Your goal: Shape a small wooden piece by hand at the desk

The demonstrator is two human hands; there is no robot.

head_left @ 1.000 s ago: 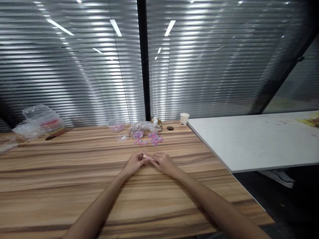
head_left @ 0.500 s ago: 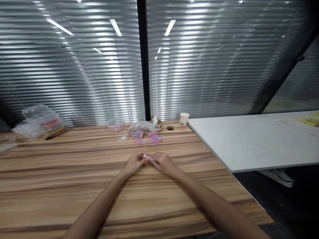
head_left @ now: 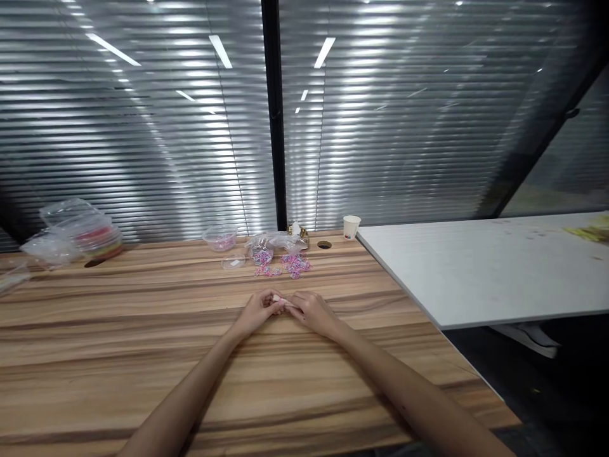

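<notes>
Over the middle of the wooden table (head_left: 143,355), my two hands meet fingertip to fingertip. Between them is a small pale stick-like piece with pink on it (head_left: 278,299), too small to make out further. My left hand (head_left: 261,308) pinches it from the left with curled fingers. From the right, my right hand (head_left: 309,311) closes its fingers on the other end, which they partly cover. Just beyond the hands lie a loose pile of tiny pink, blue and white strands (head_left: 295,264) and a smaller scatter of the same strands (head_left: 268,271).
Behind the piles are a clear bag of strands (head_left: 261,247), a clear tub (head_left: 220,238), a round lid (head_left: 233,261) and a gold-coloured item (head_left: 299,233). A paper cup (head_left: 351,226) stands rear right; stacked plastic containers (head_left: 98,235) stand left. A white table (head_left: 476,273) adjoins.
My hands keep nearly the same pose around the small pale piece. The whole view has shifted very slightly; nothing else has visibly moved.
</notes>
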